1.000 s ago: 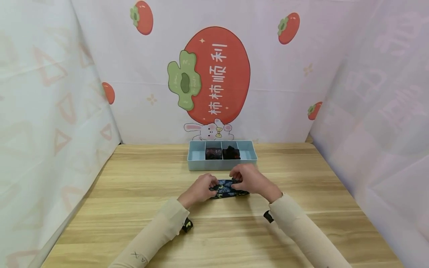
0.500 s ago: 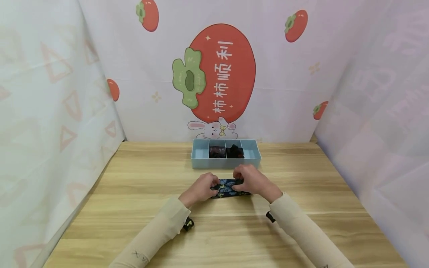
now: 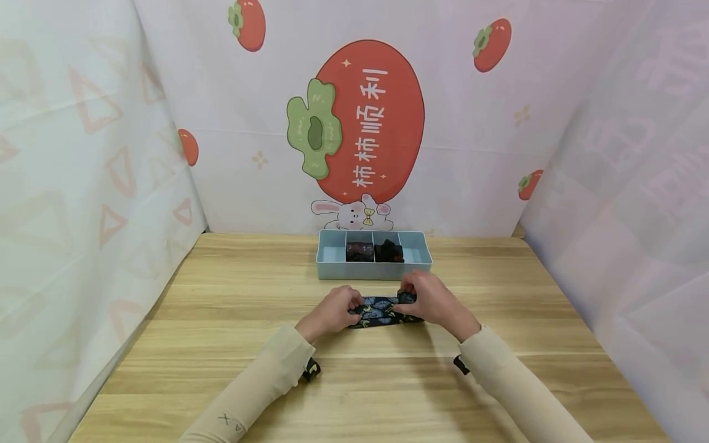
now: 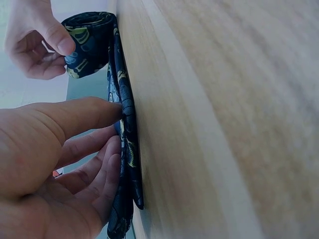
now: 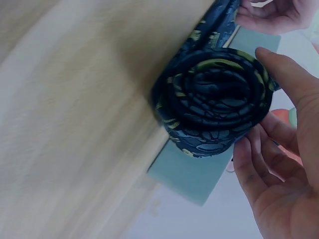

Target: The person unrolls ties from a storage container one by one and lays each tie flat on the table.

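Observation:
A navy necktie with blue and yellow flowers lies along the table in front of the tray. Its right end is wound into a roll, whose spiral faces the right wrist camera. My right hand grips this roll, thumb on the near side and curled fingers on the far side. To the left, my left hand holds the flat, layered part of the tie down at the table, thumb and fingertips touching it in the left wrist view. Part of the left end is hidden under that hand.
Behind the hands stands a light blue tray with several compartments. Its two middle ones hold a dark reddish roll and a black bundle. Printed cloth hangs behind and beside the wooden table.
My right hand has shifted to the right with the roll, and the flat stretch of necktie between the hands looks longer. The left hand stays in place. The head view has shifted slightly.

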Demonstrator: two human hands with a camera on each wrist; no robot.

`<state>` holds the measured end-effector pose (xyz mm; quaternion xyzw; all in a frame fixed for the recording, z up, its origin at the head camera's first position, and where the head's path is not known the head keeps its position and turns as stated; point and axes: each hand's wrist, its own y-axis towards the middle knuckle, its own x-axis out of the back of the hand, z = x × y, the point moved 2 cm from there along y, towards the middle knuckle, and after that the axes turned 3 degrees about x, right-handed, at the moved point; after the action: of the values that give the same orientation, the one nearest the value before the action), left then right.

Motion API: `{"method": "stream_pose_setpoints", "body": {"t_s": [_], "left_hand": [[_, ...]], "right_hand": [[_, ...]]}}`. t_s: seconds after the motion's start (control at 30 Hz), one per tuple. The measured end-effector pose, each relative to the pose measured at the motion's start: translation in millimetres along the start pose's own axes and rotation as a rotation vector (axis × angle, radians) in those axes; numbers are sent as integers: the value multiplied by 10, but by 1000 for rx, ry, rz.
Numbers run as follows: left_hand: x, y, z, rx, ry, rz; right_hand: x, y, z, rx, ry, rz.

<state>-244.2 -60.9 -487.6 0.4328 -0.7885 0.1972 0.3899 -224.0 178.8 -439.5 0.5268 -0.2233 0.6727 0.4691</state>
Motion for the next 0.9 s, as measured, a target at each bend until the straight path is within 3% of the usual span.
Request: {"method": "stream_pose_setpoints", "body": {"t_s": [0.27,0.9], "left_hand": [[-19,16,15,1,16,4],[-18,31,9,32,8,32]], "right_hand": [[31,-126,-127,-18,3,-54],[209,-329,-451,-117,45,-31]]}}
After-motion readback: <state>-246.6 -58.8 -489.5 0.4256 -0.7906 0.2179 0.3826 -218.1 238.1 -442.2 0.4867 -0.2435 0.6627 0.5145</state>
